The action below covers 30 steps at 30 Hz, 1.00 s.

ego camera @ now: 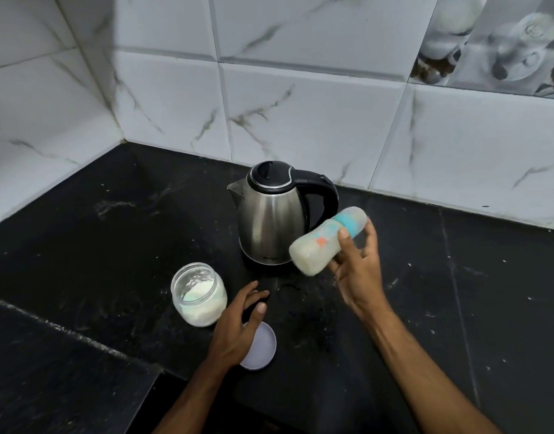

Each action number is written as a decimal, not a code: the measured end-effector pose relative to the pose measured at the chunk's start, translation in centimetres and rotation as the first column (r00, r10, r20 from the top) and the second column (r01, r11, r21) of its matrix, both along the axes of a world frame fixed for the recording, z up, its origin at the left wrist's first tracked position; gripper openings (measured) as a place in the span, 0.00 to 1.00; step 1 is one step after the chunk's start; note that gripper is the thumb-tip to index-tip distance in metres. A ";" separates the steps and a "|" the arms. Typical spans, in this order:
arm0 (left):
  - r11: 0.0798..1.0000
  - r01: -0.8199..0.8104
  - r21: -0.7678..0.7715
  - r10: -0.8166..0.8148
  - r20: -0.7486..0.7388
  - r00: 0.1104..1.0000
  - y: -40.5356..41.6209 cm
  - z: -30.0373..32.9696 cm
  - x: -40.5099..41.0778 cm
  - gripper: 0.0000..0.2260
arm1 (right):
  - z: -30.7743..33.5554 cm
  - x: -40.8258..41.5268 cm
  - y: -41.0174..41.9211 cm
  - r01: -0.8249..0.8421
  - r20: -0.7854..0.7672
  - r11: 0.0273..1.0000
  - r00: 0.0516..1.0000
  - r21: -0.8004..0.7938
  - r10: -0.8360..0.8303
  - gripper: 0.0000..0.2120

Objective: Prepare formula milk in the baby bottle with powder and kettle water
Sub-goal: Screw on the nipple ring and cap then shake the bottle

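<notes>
head view: baby bottle tipped sideways in the right hand, milky and capped.
open powder jar [199, 294] stands far left; the left hand [238, 324] hovers with loose fingers over the lid [263, 349], holding nothing; right hand [357, 270] grips the baby bottle [319, 242], long axis slanting up-right, before the steel kettle [275, 217].

Home kitchen: marble-look wall tiles [300, 98], black stone counter [113, 245], kettle [275, 217].

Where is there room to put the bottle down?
Bare counter lies right of the kettle, up to the tiled wall, and left of the powder jar. It is crowded between jar, kettle and lid, where the left hand hovers. The right hand holds the bottle.
</notes>
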<state>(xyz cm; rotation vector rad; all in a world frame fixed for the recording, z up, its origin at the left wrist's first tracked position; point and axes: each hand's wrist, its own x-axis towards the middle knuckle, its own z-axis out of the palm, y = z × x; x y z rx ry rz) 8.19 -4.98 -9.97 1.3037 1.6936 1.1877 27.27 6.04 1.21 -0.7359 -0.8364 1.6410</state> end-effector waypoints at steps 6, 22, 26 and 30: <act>1.000 -0.005 -0.017 0.005 0.001 1.000 0.1 0.2 -0.2 0.29 | -1.1 -0.1 -2.1 -0.298 0.307 0.947 0.918 0.123 0.250 0.37; 1.000 0.003 0.013 -0.004 0.007 1.000 0.1 0.0 -0.1 0.33 | -0.9 -0.4 -2.1 -0.035 0.117 0.998 0.993 0.043 0.030 0.34; 1.000 0.004 0.002 -0.004 0.025 1.000 0.2 -0.1 -0.2 0.33 | -2.0 -0.6 -3.7 -0.264 0.334 0.955 0.919 0.133 0.208 0.37; 1.000 -0.001 0.004 0.001 0.014 1.000 0.1 0.1 0.0 0.33 | -0.1 -0.5 -1.2 0.043 0.063 0.999 0.997 0.033 -0.045 0.32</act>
